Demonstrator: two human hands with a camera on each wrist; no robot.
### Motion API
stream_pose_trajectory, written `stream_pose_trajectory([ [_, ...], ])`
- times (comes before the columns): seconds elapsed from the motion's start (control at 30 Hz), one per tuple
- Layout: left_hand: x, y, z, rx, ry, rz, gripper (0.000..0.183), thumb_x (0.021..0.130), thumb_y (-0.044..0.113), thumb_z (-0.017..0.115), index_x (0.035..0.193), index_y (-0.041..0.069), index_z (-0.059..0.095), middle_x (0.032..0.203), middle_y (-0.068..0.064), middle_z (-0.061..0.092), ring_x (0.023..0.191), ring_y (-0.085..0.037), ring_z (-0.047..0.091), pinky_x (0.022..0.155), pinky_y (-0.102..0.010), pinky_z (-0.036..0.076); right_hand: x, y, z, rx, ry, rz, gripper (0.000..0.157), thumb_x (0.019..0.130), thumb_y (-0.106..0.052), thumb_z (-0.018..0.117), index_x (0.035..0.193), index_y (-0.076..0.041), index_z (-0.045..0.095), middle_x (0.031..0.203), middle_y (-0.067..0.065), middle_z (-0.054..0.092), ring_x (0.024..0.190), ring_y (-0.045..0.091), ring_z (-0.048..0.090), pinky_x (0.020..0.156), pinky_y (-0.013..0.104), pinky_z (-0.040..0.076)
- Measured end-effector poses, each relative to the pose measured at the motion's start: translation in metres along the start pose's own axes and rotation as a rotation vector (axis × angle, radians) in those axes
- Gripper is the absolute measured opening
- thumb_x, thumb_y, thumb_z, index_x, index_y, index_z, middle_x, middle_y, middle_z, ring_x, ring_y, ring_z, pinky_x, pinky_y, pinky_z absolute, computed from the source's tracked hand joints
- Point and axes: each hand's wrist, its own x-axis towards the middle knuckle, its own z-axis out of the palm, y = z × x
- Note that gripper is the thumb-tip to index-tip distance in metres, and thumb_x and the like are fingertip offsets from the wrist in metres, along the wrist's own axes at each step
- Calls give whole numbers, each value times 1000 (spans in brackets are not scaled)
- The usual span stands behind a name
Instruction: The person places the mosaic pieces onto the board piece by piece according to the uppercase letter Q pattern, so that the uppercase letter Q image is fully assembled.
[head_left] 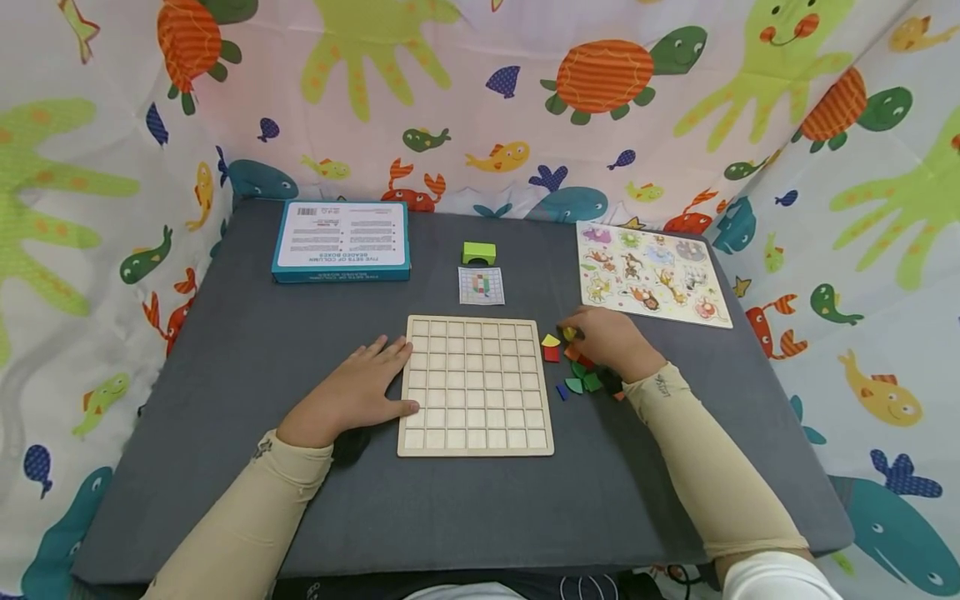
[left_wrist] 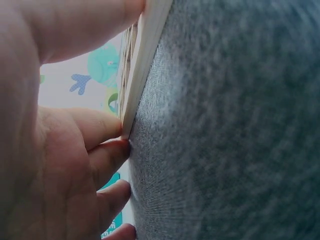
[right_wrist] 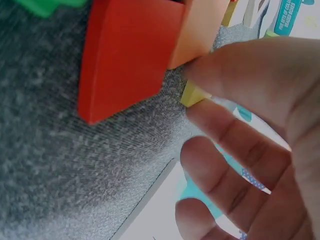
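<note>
A wooden grid board (head_left: 476,385) with square cells lies on the grey table. At its left edge rests my left hand (head_left: 347,393), fingers stretched out, with thumb and fingertips touching the rim. My right hand (head_left: 611,340) is over a small pile of coloured blocks to the right of the board. Between thumb and index finger it pinches a small yellow block (right_wrist: 193,95), low over the cloth. Near that hand lie a red block (right_wrist: 130,55), an orange block (right_wrist: 197,35), green blocks (head_left: 592,382), a blue block (head_left: 562,392) and another yellow block (head_left: 551,341).
Behind the board lies a small pattern card (head_left: 482,286), with a bright green block (head_left: 478,252) just beyond it. A teal-edged box (head_left: 341,240) is at the back left. An animal picture board (head_left: 652,275) lies at the back right. A printed curtain (head_left: 450,100) surrounds the table.
</note>
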Motion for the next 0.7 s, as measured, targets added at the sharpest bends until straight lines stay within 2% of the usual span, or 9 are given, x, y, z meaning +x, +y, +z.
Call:
stream_pose_trajectory([
  [0.1, 1, 1, 0, 5, 2, -4, 102, 98, 60, 70, 170, 4, 23, 175, -17, 22, 161, -43, 12, 127, -61, 13, 1, 2, 0, 18, 8, 7, 30, 101, -15, 74, 131, -9, 78, 122, 10, 75, 108, 29, 70, 95, 50, 58],
  [0.2, 1, 1, 0, 16, 7, -5, 102, 98, 60, 70, 170, 4, 23, 175, -16, 22, 161, -43, 12, 127, -61, 13, 2, 3, -1, 68, 3, 8, 29, 102, -15, 74, 129, -6, 78, 117, 11, 76, 105, 28, 70, 95, 51, 58],
  [0.33, 0, 1, -1, 26, 11, -2, 102, 98, 60, 71, 170, 3, 24, 174, -17, 23, 161, -43, 13, 127, -61, 14, 3, 4, -6, 139, -27, 10, 28, 101, -12, 74, 127, -4, 79, 113, 11, 77, 94, 24, 69, 87, 47, 60],
  [0.47, 0, 2, -1, 21, 4, -1, 103, 98, 60, 71, 170, 3, 24, 174, -17, 22, 161, -43, 13, 127, -62, 14, 1, -1, -14, 162, -53, 32, 24, 98, -12, 76, 121, -5, 81, 109, 10, 78, 85, 19, 68, 79, 42, 60],
  [0.57, 0, 2, 0, 14, 2, -1, 103, 97, 59, 72, 169, 3, 25, 174, -17, 23, 161, -44, 13, 127, -62, 14, -2, -18, -21, 201, -10, 47, 21, 97, -14, 78, 115, -5, 82, 108, 10, 78, 80, 20, 70, 74, 41, 60],
  [0.63, 0, 2, 0, 10, 4, -5, 104, 96, 58, 73, 169, 3, 25, 174, -17, 23, 161, -44, 13, 127, -62, 14, 0, -39, -25, 229, 29, 5, 22, 96, -17, 78, 114, -4, 82, 108, 11, 78, 79, 22, 71, 71, 42, 60],
  [0.7, 0, 2, 0, 15, 6, -12, 103, 96, 58, 74, 169, 3, 26, 174, -17, 24, 161, -43, 14, 127, -62, 14, 7, -63, -23, 256, 64, -72, 23, 97, -19, 78, 114, -5, 82, 108, 9, 77, 81, 22, 72, 73, 41, 59],
])
